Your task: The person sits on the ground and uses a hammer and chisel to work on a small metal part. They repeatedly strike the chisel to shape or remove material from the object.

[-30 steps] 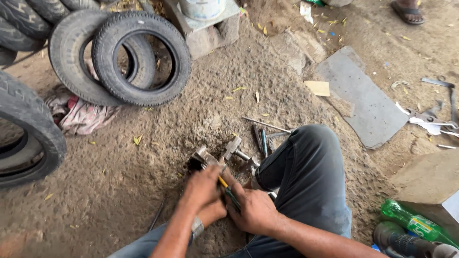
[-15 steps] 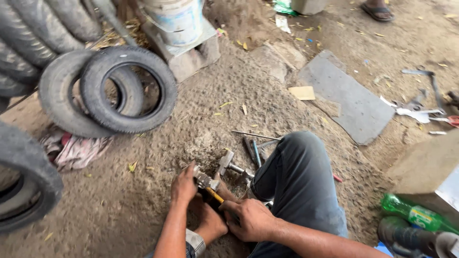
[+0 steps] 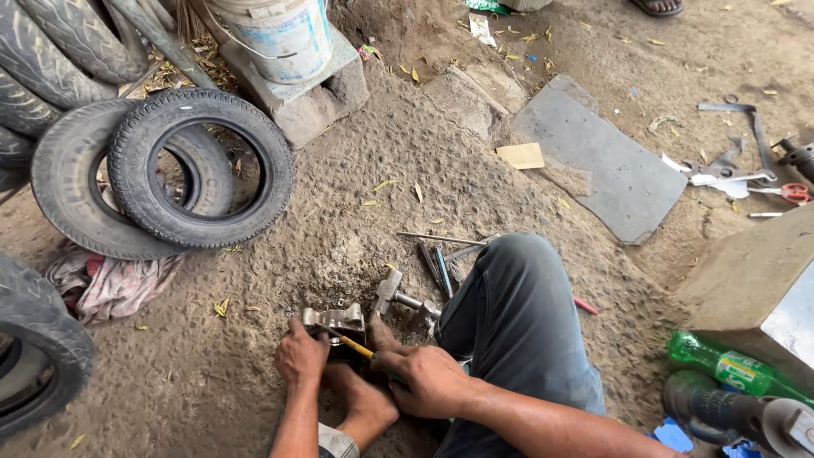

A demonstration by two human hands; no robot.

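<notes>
I sit on sandy ground with my right knee raised. My left hand grips the left side of a grey metal part lying in the dirt. My right hand holds a yellow-handled tool whose tip points at that part. A bare foot rests under both hands. A small steel hammer lies just right of the part, near my knee.
Several tyres lean at the left, with a crumpled rag below them. A bucket stands on a concrete block. Loose rods and tools, a grey slab, scissors, a green bottle and a grinder lie at right.
The view has tilted so that the tyres and slab sit lower in frame. My left hand has settled on the metal part's left side, and my right hand stays on the tool.
</notes>
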